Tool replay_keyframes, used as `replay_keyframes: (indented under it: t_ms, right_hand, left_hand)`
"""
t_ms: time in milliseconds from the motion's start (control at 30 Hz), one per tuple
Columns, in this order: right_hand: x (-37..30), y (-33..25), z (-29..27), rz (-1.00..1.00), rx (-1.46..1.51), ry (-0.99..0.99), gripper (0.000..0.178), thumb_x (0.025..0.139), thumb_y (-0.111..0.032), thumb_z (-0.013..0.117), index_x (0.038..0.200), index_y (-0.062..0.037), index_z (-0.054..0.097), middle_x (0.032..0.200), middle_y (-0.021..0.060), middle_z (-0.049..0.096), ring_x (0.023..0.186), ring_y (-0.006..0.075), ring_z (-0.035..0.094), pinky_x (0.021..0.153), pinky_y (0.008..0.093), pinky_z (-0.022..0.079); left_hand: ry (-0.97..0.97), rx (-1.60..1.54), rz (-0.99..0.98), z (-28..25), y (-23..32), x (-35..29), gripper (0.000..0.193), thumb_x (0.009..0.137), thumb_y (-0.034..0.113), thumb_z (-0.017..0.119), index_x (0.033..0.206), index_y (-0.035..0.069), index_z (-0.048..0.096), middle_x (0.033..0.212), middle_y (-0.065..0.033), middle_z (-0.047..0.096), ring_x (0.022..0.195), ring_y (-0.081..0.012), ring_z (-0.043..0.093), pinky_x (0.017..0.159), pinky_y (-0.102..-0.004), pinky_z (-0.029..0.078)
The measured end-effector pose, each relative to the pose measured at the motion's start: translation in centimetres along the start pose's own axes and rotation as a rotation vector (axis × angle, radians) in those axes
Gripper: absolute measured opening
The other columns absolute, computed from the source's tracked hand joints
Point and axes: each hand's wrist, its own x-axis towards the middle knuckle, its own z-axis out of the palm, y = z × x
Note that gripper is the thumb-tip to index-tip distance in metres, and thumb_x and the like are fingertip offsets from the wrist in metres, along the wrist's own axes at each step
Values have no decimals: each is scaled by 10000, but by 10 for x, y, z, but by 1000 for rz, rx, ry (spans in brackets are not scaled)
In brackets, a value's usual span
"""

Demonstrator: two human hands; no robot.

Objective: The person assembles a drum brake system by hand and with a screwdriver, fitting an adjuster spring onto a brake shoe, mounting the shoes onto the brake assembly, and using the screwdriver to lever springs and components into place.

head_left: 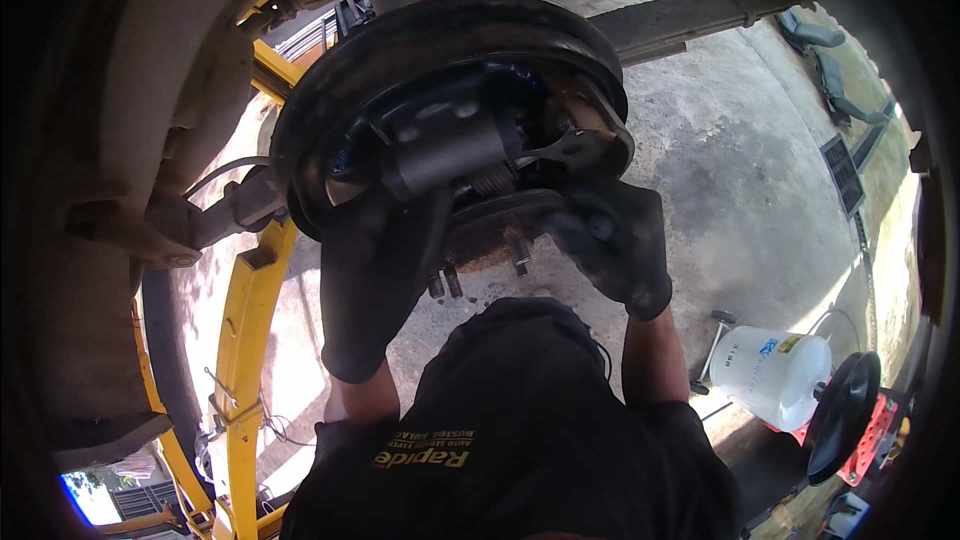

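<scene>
A drum brake assembly [480, 25] sits at upper centre, its round black rim tilted above the person's two gloved hands. Inside it, a dark grey cylindrical housing [450, 155] lies across the middle, with a coil spring [492, 181] just below its right end. A brown-edged brake shoe [592, 112] curves along the right side of the rim. Below the spring runs a dark curved flange [508, 208], and threaded wheel studs [518, 252] point downward beneath it.

The left hand [375, 240], in a black glove, reaches up to the lower left of the assembly beside the housing; its fingertips are hidden, so whether it is clamped on anything cannot be told. The right hand [615, 240], gloved alike, is at the right end of the flange with its fingers bent inward; the dark glove against dark metal leaves its grip unclear.

A leaf spring [690, 20] extends to the upper right of the brake. A yellow steel post [245, 330] stands at left, over the concrete floor [720, 140]. At lower right, a white plastic container [765, 370] is beside a black disc [843, 418].
</scene>
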Motion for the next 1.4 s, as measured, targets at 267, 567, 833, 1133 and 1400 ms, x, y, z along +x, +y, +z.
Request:
replay_keyframes:
  t_ms: [267,567,833,1133,1400]
  right_hand:
    - [-1,4,2,-52,-88,-17,252,858,-201,827,1018,-29,735,815,115,721,648,271,706,582,365,535]
    - [0,-17,10,-51,-206,99,204,878,-175,807,965,-8,728,784,116,710,625,253,693,570,341,530]
    - [22,-96,-43,-496,-303,253,196,931,-157,692,954,38,697,743,110,689,622,189,655,570,295,484]
    - [82,-108,-60,-561,254,-273,212,901,-184,699,894,28,696,731,99,687,631,195,666,572,306,501]
    - [134,-113,-102,-540,836,-820,230,875,-208,706,841,19,695,721,89,685,638,201,675,575,316,517]
  left_hand:
    - [80,-47,21,8,1,8,201,944,171,759,1084,32,723,841,-127,732,744,-236,722,677,-353,536]
    - [181,-483,-283,17,2,2,319,925,132,777,1229,46,730,1040,-73,752,978,-124,689,848,-270,512]
    - [74,-483,-224,15,12,2,297,996,117,688,1285,47,687,1019,-64,716,894,-105,665,786,-274,518]
    - [141,-680,-285,29,8,-9,199,1013,108,649,1189,23,691,914,-88,690,793,-119,649,686,-289,503]
    - [350,-410,-3,36,5,-8,115,990,82,671,1075,13,705,808,-67,647,722,-97,582,645,-298,468]
